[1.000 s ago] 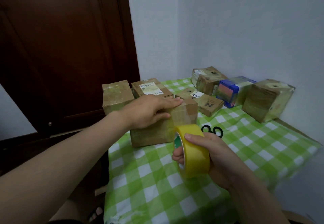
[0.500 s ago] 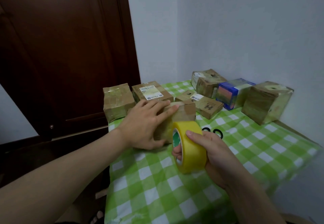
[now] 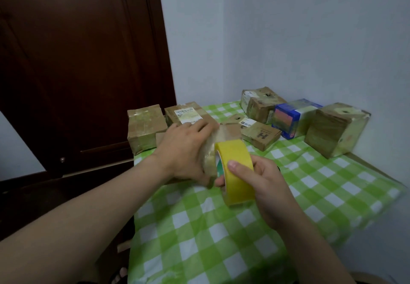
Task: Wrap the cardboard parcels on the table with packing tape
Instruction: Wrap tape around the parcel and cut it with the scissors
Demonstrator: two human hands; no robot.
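Your left hand [image 3: 186, 148] lies over the near brown cardboard parcel [image 3: 230, 130] at the counter's [image 3: 221, 239] left edge, its fingers [image 3: 206, 126] stretched roughly straight and pressing. Your right hand [image 3: 264, 186] grips the yellow roll of packing tape [image 3: 236, 170] just right of the parcel, thumb on the outer face.

Watch the short stretch of clear tape [image 3: 209, 157] between roll and parcel. If the roll tilts, the strip will likely crease or fold onto itself. Pull harder than your left hand holds and the light parcel may slide or tip off the nearby left edge. Slack would leave bubbles. The tape could also catch your left thumb, which sits right beside the roll.

Most of the parcel is hidden under your left hand, so you cannot tell how much of it is wrapped. Your left fingers are blurred, so whether they hook over the far edge is unclear. The fingers of your right hand behind the roll are out of sight. Where the tape leaves the roll is hard to make out.
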